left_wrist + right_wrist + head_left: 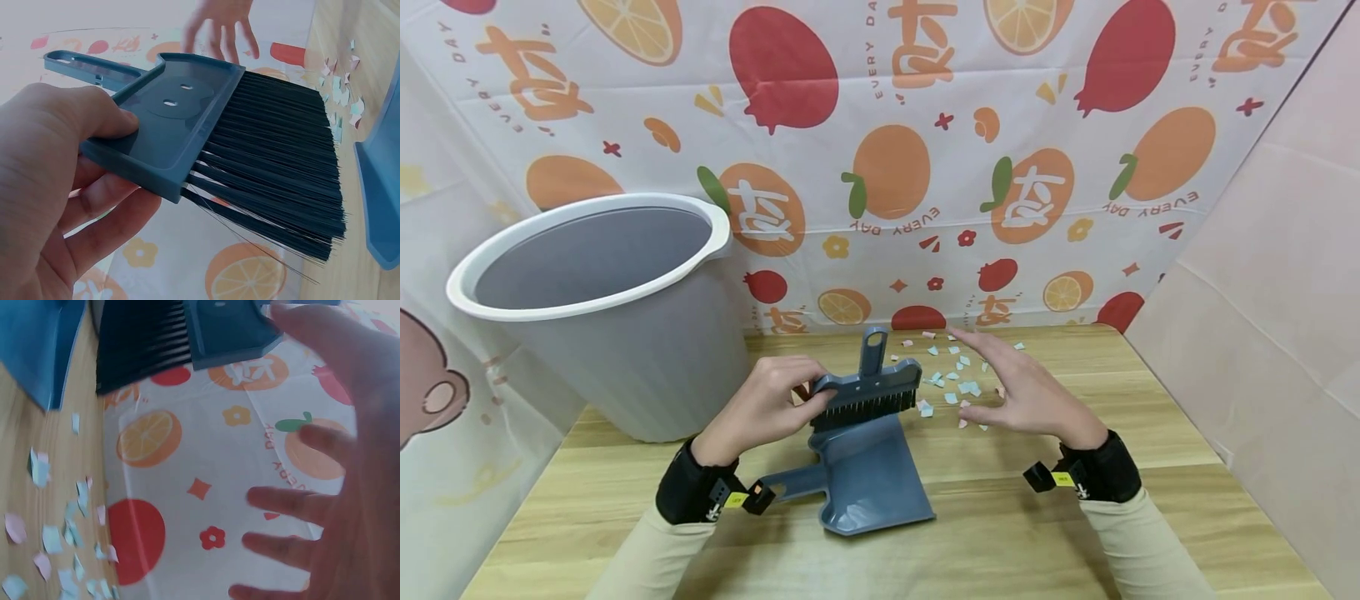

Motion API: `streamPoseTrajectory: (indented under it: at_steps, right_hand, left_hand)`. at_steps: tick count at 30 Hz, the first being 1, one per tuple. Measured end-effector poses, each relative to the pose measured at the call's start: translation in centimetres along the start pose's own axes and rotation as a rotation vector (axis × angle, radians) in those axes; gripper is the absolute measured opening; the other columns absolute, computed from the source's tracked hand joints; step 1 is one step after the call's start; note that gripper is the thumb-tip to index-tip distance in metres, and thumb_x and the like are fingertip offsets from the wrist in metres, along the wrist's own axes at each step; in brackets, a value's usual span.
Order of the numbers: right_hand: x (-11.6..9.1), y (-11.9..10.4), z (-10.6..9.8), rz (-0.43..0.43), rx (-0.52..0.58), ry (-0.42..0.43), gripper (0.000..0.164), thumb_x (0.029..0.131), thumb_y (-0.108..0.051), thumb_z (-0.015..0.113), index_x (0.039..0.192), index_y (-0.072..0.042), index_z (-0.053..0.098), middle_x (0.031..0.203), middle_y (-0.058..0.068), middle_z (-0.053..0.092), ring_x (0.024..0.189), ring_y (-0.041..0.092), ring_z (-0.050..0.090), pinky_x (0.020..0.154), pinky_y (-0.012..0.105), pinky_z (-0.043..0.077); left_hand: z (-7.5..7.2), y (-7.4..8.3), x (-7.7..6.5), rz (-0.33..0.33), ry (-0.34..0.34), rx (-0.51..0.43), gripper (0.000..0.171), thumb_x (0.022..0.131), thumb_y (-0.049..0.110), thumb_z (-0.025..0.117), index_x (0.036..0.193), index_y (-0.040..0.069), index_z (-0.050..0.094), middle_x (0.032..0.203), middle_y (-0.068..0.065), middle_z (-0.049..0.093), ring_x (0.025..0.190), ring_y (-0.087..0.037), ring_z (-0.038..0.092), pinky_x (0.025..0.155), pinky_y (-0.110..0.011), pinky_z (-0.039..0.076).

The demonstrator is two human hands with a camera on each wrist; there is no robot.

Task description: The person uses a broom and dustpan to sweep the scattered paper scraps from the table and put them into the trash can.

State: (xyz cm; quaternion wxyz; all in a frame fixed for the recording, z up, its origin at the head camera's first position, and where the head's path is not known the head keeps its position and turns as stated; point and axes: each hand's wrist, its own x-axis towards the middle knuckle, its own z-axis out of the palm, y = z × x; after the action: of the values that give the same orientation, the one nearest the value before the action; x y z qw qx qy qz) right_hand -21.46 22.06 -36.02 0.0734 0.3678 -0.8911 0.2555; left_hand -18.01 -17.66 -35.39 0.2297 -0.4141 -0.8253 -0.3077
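Slate-blue plastic makes up both the hand brush (pixel 880 385) and the dustpan (pixel 874 479), and judging by how things lie, little of the clearing-up is done. Pale blue and pink paper scraps (pixel 970 388) lie scattered over the far middle of the wood-grain table (pixel 992 533), beyond and to the right of the pan. No scrap shows on the dustpan's visible floor, so gathering the bits appears to be wholly left. The tall grey bin (pixel 640 367) stands at the far left, its mouth uncovered; its bottom is out of sight, so what lies down there cannot be told.

The left hand (pixel 778 400) pinches the left end of the brush head, the thumb (pixel 115 119) flat on its upper face and the other fingers (pixel 122 222) curled beneath. The brush's looped handle (pixel 872 354) points to the far side, away from the palm, while its black bristles (pixel 865 410) hang toward the near side above the pan's far edge. In the left wrist view the bristle tips seem apart from the pan.

The right hand (pixel 1037 400) holds nothing. Its fingers (pixel 287 550) are spread apart, just right of the scraps and well apart from the brush; the right wrist view is dim and soft, but no paper seems to touch them.
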Motion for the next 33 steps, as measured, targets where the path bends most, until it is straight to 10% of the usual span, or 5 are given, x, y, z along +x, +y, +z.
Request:
streamPoseTrajectory:
  at_steps: [9,33]
  right_hand:
    - [0.5,0.0,0.3,-0.077,0.333,0.013,0.116,0.091,-0.02,0.088,0.18,-0.013,0.014,0.172,0.029,0.047,0.157,0.053,0.05,0.115,0.077,0.051]
    - [0.9,-3.0,3.0,-0.253,0.368,0.035,0.111,0.101,-0.08,0.06,0.177,-0.007,0.025,0.168,0.026,0.051,0.151,0.039,0.058,0.114,0.05,0.06]
  left_hand:
    - [0.2,-0.1,-0.1,-0.005,0.009,-0.003,0.021,0.085,-0.007,0.088,0.095,0.01,0.079,0.085,-0.002,0.079,0.072,-0.006,0.068,0.065,-0.019,0.056]
    - [3.2,2.1,0.5,0.037,-0.1,-0.087,0.016,0.09,-0.001,0.088,0.093,0.01,0.077,0.081,0.001,0.075,0.07,-0.005,0.06,0.064,-0.016,0.048]
